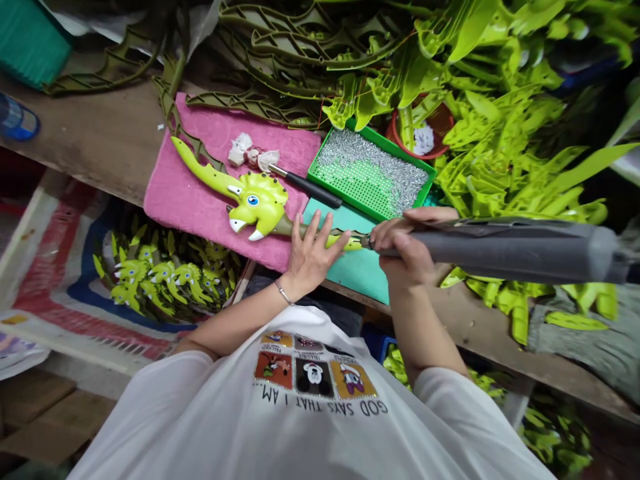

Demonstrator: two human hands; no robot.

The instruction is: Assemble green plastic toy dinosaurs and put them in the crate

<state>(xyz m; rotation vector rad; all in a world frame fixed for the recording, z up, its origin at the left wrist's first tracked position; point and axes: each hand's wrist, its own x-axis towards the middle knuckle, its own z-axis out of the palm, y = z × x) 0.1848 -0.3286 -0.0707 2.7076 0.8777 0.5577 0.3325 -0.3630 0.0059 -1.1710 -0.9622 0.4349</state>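
A lime-green toy with a horned dinosaur head [267, 199] lies on a pink cloth [173, 190], its long dark-green body reaching right onto a teal mat [363, 277]. My left hand [315, 253] rests on that body with fingers spread, pressing from above. In my right hand [407, 250] is a thick grey electric screwdriver [510, 251], held level. Its tip meets the toy's right end, just past my left fingertips. Whatever screw is under the tip is hidden. A black-handled hand screwdriver [315, 189] lies above the toy, beside a crumpled white wrapping [243, 148].
Behind the mat, a green tray [350, 199] holds many small silver screws [400, 167]. A red bowl [443, 148] stands beside it. Lime-green parts [510, 147] are heaped on the right, dark-green curved parts [300, 40] at the back. Assembled toys [160, 273] fill a lower space at left.
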